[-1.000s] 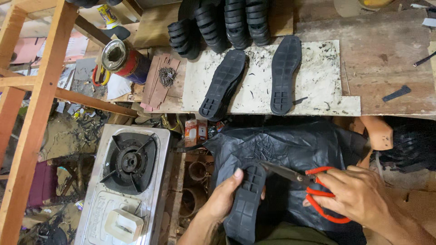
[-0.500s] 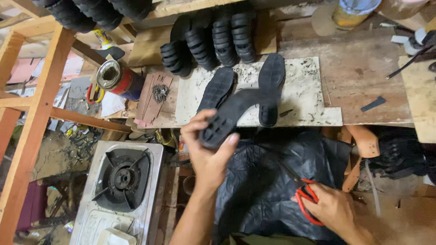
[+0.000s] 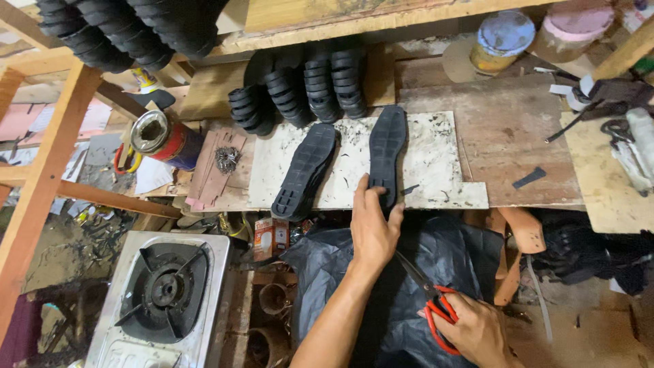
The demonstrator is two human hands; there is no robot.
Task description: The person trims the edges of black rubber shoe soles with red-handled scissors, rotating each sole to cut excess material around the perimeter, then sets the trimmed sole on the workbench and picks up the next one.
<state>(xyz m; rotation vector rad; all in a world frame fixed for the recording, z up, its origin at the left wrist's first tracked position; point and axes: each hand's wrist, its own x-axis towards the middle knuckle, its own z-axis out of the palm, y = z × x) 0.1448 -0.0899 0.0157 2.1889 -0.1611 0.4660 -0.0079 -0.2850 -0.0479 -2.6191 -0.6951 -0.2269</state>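
My left hand (image 3: 373, 228) reaches forward over the edge of the white cutting board (image 3: 443, 167). Its fingers and thumb are closed on the near end of a black rubber shoe sole (image 3: 387, 146), which lies lengthwise on the board. A second black sole (image 3: 306, 170) lies angled to its left on the same board, apart from the hand. My right hand (image 3: 477, 330) is low at the lower right, holding red-handled scissors (image 3: 436, 307) with the blades pointing up and left over a black plastic bag (image 3: 436, 255).
Stacks of black soles (image 3: 300, 88) stand behind the board, with more on the shelf at the top left. A single gas burner (image 3: 163, 293) sits at lower left beside a wooden frame (image 3: 48, 184). An open tin (image 3: 160, 136), paint cans (image 3: 501, 41) and tools (image 3: 613, 95) lie around.
My left hand lifted a black sole from my lap and carried it forward onto the board, setting it down at the right-hand sole. My right hand stayed low with the scissors.
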